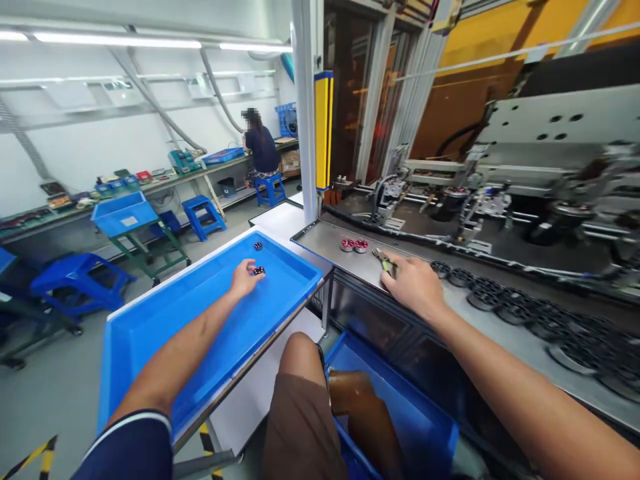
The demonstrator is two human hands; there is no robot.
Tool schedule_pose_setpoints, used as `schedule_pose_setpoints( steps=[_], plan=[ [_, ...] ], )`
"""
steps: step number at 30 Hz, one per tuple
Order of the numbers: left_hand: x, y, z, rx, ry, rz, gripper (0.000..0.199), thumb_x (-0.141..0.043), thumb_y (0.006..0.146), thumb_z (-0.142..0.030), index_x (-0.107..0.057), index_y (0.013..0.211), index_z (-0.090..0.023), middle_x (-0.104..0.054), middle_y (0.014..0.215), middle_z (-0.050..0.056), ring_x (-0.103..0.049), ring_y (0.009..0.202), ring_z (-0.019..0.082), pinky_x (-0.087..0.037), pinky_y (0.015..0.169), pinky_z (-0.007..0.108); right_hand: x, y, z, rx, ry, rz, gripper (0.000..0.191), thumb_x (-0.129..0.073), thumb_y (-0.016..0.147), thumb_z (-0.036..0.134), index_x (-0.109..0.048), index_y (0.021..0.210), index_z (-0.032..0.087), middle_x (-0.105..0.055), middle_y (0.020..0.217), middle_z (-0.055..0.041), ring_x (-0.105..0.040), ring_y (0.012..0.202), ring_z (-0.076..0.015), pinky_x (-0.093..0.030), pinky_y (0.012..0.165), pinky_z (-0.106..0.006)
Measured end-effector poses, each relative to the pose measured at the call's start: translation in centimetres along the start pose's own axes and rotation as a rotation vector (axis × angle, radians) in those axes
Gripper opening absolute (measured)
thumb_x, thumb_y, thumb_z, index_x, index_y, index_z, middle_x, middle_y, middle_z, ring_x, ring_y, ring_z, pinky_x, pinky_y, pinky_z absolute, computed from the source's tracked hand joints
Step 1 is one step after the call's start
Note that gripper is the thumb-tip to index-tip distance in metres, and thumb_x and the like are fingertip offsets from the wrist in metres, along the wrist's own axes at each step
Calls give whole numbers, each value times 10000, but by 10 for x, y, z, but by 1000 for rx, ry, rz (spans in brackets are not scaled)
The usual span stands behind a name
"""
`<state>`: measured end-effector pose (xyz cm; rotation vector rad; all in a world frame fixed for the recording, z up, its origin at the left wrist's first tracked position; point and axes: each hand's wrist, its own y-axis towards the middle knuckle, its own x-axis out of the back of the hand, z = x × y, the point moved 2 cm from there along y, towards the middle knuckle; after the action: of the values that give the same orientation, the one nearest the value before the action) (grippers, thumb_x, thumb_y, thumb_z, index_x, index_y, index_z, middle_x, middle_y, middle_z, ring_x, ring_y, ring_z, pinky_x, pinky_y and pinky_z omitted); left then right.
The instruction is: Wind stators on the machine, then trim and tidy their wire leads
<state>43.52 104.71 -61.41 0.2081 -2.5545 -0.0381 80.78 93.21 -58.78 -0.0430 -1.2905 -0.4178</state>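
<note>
Over the far part of a large blue tray (165, 313), my left hand (244, 279) has its fingers closed on a small black part (259, 271). A similar black part (257, 246) lies in the tray just beyond it. My right hand (413, 283) rests at the metal bench's edge, wrapped round pliers (386, 261) with yellow-green handles; their jaws point away to the left. Two red-and-silver round parts (354, 246) sit side by side on the metal bench (325, 241), left of the pliers and not touched by them.
Many black round parts (520, 307) line the bench at right. Behind it stands machinery (450, 200) with cables and a yellow-edged post (323, 130). A lower blue bin (425, 413) is by my legs. Farther back, a person (263, 150) sits at another bench.
</note>
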Motion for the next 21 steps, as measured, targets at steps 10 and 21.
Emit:
schedule_pose_setpoints(
  steps=[10, 21],
  plan=[
    [-41, 126, 62, 55, 89, -319, 367, -625, 933, -353, -595, 1245, -164, -619, 1274, 104, -632, 1108, 243, -556, 930, 470, -32, 19, -31, 215, -7, -171, 477, -493, 885, 470, -717, 1083, 98, -708, 1137, -193, -642, 1097, -356, -520, 964, -512],
    [-48, 102, 13, -173, -25, -388, 366, -662, 900, -271, -572, 1234, -152, -604, 1257, 105, -646, 1013, 210, -573, 874, 419, -26, 13, -17, 128, 45, -116, 432, -502, 879, 414, -697, 1127, 119, -677, 1179, -180, -591, 1146, -325, -451, 1021, -448]
  ],
)
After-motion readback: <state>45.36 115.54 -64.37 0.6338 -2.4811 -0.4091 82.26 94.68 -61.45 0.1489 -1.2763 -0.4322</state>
